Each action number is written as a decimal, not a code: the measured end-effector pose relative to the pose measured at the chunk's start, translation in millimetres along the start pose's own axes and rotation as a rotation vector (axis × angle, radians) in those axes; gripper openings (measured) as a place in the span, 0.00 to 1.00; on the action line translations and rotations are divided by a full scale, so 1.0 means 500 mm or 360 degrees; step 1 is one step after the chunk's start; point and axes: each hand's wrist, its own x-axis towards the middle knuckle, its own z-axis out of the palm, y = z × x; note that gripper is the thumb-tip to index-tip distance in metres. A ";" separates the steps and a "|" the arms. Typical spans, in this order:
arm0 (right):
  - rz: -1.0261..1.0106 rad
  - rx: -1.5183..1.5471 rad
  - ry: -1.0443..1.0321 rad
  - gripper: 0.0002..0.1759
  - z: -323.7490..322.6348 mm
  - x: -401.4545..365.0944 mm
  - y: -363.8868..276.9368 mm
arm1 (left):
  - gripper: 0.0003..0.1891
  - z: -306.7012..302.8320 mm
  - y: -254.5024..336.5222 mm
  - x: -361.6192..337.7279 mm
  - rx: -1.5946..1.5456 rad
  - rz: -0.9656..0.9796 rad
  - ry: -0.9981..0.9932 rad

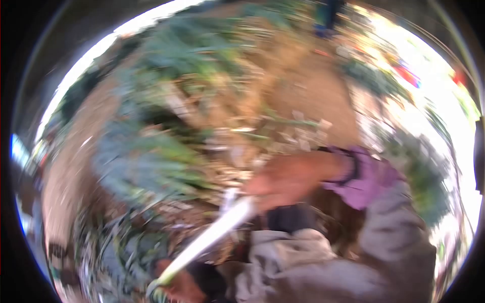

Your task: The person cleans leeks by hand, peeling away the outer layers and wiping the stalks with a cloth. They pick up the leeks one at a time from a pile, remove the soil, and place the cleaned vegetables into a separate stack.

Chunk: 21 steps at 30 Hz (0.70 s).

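Note:
A long white-stalked leek slants across the lower middle of the view, turning green at its lower left end. Wrapped around that green end is my left hand, low in the frame and partly cut off. My right hand is closed at the upper white end, its fingers smeared by motion. A purple cuff and a dark band circle the right wrist. Pale scraps and peelings lie on the ground just beyond the right hand.
Piles of leeks with blue-green leaves lie to the left, with more leaves farther off. Brown bare soil runs ahead. More greenery stands at right. A person's dark legs show at the top.

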 end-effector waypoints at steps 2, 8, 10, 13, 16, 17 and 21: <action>0.0069 -0.0413 0.0134 0.07 0.074 -0.056 -0.020 | 0.16 0.029 -0.004 0.038 0.0026 0.0085 0.0019; 0.1617 0.0305 -0.0384 0.09 0.108 -0.200 -0.134 | 0.21 0.040 -0.026 0.179 0.0022 0.0438 0.0251; 0.1644 -0.0100 -0.0042 0.10 0.160 -0.282 -0.183 | 0.22 0.051 0.012 0.259 -0.0272 0.0744 0.0075; 0.1913 -0.0347 0.0395 0.11 0.277 -0.373 -0.256 | 0.23 0.147 0.337 0.220 -0.1539 0.0461 -0.0201; 0.2461 0.0585 0.0590 0.14 0.312 -0.404 -0.308 | 0.29 0.203 0.432 0.280 -0.1894 0.0188 -0.0849; 0.2515 0.0588 0.0828 0.13 0.321 -0.407 -0.330 | 0.29 0.232 0.473 0.306 -0.1939 0.0339 -0.1162; 0.2597 0.0785 0.1820 0.07 0.345 -0.415 -0.401 | 0.35 0.310 0.820 0.104 -0.1669 0.0653 -0.1573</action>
